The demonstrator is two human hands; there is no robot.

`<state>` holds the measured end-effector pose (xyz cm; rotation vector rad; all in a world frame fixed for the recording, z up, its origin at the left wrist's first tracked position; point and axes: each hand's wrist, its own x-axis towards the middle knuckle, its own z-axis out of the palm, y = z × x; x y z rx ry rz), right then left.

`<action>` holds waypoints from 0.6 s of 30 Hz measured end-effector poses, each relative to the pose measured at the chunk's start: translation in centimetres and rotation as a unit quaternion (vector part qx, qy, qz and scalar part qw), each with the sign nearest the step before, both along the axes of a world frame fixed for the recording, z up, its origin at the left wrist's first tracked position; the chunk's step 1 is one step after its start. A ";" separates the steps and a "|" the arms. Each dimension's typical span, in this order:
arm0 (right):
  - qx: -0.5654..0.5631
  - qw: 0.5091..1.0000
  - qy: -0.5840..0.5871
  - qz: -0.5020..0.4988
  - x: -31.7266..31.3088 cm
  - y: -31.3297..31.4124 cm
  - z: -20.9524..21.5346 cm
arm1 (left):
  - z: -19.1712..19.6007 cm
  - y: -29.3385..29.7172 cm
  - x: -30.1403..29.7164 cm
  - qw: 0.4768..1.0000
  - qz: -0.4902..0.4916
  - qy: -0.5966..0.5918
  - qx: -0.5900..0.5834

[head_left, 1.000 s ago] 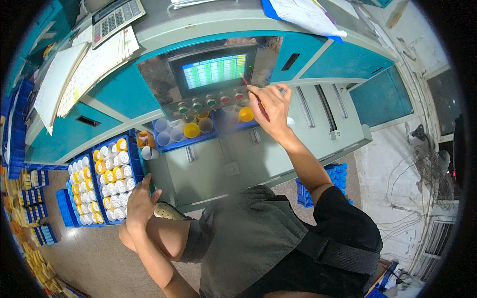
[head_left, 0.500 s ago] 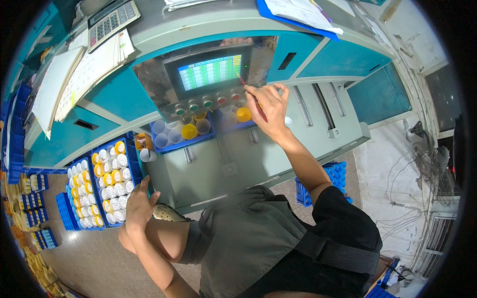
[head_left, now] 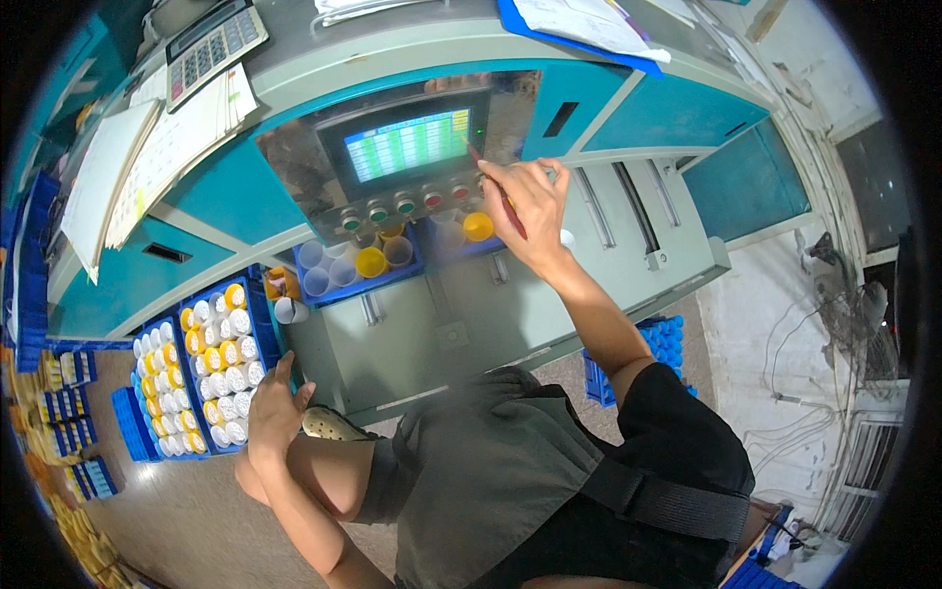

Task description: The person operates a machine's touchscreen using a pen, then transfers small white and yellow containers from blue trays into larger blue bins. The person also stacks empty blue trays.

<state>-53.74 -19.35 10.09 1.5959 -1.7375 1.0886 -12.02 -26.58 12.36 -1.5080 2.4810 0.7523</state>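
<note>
My right hand [head_left: 531, 206] pinches a slim dark-red pen-like stick [head_left: 512, 218], its tip raised at the right edge of a lit touchscreen [head_left: 407, 147] with a coloured table on it. Whether the tip touches the glass I cannot tell. Under the screen runs a row of red and green push buttons [head_left: 406, 206]. My left hand [head_left: 277, 410] lies on my bent knee with fingers stretched out and nothing held. Beside it stands a blue crate [head_left: 263, 324] packed with white and yellow round tubs [head_left: 224, 351].
Blue trays with clear and yellow cups [head_left: 370, 262] stand on the grey machine bed [head_left: 451, 339], below the teal panels. A calculator [head_left: 214, 49] and papers [head_left: 177, 157] lie on top at left. On the floor at right is a blue crate [head_left: 599, 380]; a fan [head_left: 852, 312] stands by the wall.
The view has shifted slightly, so the machine and screen sit a little further left. My right hand keeps its pinch on the stick at the screen; my left hand stays on the knee.
</note>
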 end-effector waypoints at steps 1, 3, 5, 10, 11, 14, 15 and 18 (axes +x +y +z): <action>-0.004 1.000 0.002 0.001 0.0 -0.1 0.2 | 0.1 0.0 -0.1 1.000 0.000 0.001 0.001; -0.005 1.000 -0.001 0.003 -0.1 -0.3 0.6 | 0.2 0.0 -0.2 1.000 0.002 0.000 0.002; -0.017 1.000 0.008 0.005 -0.2 -0.6 0.9 | 0.2 0.0 -0.2 1.000 0.008 -0.004 0.002; -0.020 1.000 0.005 0.005 -0.3 -0.9 1.3 | -0.4 -0.1 0.3 1.000 0.008 -0.012 0.005; -0.017 1.000 0.000 0.006 -0.2 -0.7 1.6 | -0.6 -0.2 0.5 1.000 0.010 -0.009 0.005; -0.043 0.999 -0.009 0.006 -0.8 0.6 3.3 | -0.9 -0.2 0.8 0.999 0.019 -0.022 0.014; -0.065 0.998 -0.009 0.011 -1.6 1.1 4.2 | -0.9 -0.2 0.8 0.999 0.014 -0.017 0.027; -0.145 0.986 0.006 -0.075 -5.7 1.6 7.9 | -0.9 -0.2 0.6 0.999 -0.021 -0.021 -0.014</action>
